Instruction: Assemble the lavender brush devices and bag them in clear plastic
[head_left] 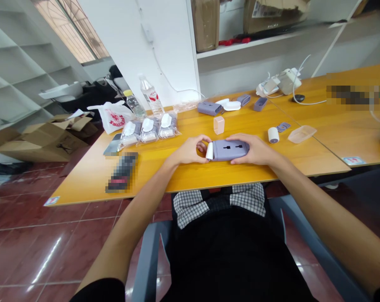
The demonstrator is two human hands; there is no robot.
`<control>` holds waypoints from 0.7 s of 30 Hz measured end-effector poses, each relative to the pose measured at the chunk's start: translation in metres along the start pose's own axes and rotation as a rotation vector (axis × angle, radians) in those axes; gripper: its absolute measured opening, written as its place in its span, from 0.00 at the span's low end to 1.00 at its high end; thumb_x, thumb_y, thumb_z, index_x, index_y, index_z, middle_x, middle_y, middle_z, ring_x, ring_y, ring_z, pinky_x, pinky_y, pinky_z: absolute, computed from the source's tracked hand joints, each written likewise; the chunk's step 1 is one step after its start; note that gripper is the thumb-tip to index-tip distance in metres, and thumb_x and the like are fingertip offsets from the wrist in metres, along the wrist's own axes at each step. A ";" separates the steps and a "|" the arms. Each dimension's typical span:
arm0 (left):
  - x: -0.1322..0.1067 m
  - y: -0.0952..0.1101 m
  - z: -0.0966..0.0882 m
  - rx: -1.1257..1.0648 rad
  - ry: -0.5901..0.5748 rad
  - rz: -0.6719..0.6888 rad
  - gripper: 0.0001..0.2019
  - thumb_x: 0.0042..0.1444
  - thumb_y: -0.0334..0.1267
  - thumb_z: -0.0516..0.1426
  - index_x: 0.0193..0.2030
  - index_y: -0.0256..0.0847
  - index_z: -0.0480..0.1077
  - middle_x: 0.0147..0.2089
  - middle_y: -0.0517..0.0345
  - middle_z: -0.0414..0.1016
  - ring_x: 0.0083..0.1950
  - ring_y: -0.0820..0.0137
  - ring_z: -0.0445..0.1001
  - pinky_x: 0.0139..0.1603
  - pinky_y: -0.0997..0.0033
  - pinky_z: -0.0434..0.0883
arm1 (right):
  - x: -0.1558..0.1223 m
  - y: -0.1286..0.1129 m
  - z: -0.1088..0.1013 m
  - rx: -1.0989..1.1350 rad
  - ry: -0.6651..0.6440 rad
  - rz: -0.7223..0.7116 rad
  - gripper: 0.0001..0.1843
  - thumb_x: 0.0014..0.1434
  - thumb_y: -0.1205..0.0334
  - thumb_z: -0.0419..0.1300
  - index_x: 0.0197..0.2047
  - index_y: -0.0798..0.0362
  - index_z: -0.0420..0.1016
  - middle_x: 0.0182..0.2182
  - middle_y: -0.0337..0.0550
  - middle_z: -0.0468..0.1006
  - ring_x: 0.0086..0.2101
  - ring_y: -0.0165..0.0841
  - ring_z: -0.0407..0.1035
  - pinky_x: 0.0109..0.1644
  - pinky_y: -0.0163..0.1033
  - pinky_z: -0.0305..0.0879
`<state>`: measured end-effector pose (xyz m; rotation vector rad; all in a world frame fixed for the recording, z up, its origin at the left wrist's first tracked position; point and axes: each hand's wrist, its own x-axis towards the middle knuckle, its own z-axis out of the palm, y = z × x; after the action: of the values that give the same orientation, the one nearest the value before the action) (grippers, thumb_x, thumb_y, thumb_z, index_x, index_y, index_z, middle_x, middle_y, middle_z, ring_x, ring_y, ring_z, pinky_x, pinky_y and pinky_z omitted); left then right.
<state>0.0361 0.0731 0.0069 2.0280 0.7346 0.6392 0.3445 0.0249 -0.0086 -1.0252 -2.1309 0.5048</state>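
A flat purple plastic case (230,150) with two black marks on top lies across the table before me. My right hand (251,149) wraps round its rounded right end, thumb along the near side. At the other end sits a white roller (210,151), which my left hand (194,149) grips with thumb and curled fingers. Behind the case stands a small clear pinkish cover (219,125). To the right are a white paper roll (273,135), some thin purple pieces (283,127) and a clear plastic cover (302,134).
Several bagged sets (149,129) lie at the back left, near two bottles (152,96) and a white plastic bag (112,117). More purple cases (209,108) and white parts (232,105) lie at the back. A blurred-out object (122,173) rests front left. Chargers and cables (286,82) stand back right.
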 end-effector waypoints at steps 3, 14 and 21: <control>0.002 0.001 0.002 0.027 0.002 -0.013 0.31 0.40 0.29 0.74 0.53 0.39 0.72 0.40 0.60 0.79 0.40 0.69 0.78 0.47 0.64 0.74 | -0.001 -0.002 0.001 -0.008 -0.021 0.069 0.40 0.48 0.45 0.81 0.64 0.40 0.81 0.61 0.45 0.84 0.58 0.55 0.79 0.66 0.65 0.74; 0.005 -0.004 0.005 0.043 0.034 -0.043 0.30 0.40 0.29 0.74 0.52 0.39 0.73 0.39 0.60 0.78 0.40 0.69 0.77 0.44 0.66 0.73 | -0.002 -0.002 0.000 -0.006 -0.037 0.085 0.39 0.51 0.45 0.79 0.66 0.39 0.80 0.61 0.44 0.84 0.59 0.56 0.79 0.68 0.66 0.73; 0.004 -0.002 0.005 0.063 0.027 -0.036 0.28 0.41 0.31 0.73 0.51 0.39 0.73 0.40 0.60 0.77 0.39 0.70 0.75 0.43 0.66 0.73 | -0.002 -0.003 -0.001 -0.025 -0.051 0.088 0.37 0.53 0.44 0.78 0.65 0.40 0.81 0.61 0.45 0.84 0.59 0.56 0.79 0.67 0.67 0.73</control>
<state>0.0419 0.0746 0.0034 2.0622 0.8148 0.6303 0.3443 0.0213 -0.0073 -1.1352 -2.1494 0.5527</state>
